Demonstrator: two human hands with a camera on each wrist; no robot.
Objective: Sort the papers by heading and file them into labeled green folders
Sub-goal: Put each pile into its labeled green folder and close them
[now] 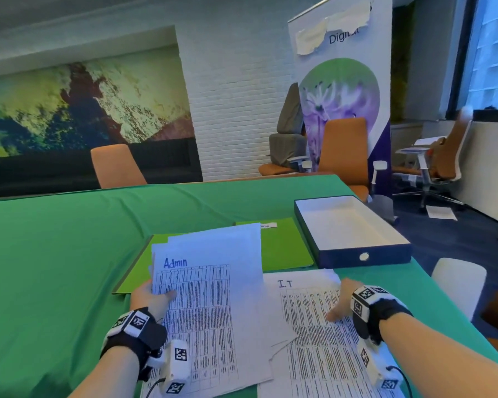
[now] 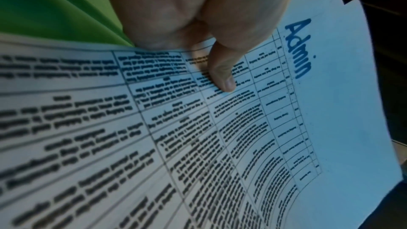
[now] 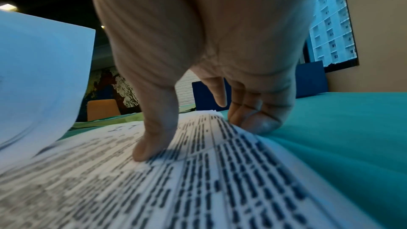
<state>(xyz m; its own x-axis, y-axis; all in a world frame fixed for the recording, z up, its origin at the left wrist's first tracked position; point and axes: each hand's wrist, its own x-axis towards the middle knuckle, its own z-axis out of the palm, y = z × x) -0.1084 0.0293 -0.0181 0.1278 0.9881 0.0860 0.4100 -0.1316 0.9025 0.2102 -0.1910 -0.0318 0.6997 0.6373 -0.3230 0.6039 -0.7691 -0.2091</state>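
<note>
My left hand [image 1: 157, 295] holds up a sheaf of printed sheets headed "Admin" [image 1: 207, 285] by its left edge, with the thumb [image 2: 222, 76] on the top sheet [image 2: 242, 128]. A stack headed "I.T" [image 1: 308, 340] lies flat on the table to the right. My right hand [image 1: 341, 300] is on it: the thumb [image 3: 152, 137] presses the top sheet [image 3: 198, 180] and the fingers [image 3: 253, 121] curl down round its right edge, so the paper bulges between them. Two light green folders [image 1: 285, 248] lie behind the papers, the far one with a white label [image 1: 268, 225].
A green cloth [image 1: 69, 254] covers the table. A shallow dark blue box with a white inside [image 1: 365, 255] stands at the back right near the table's edge. Orange chairs [image 1: 115, 165] stand beyond the far side, and a white chair back [image 1: 457, 282] is close on the right.
</note>
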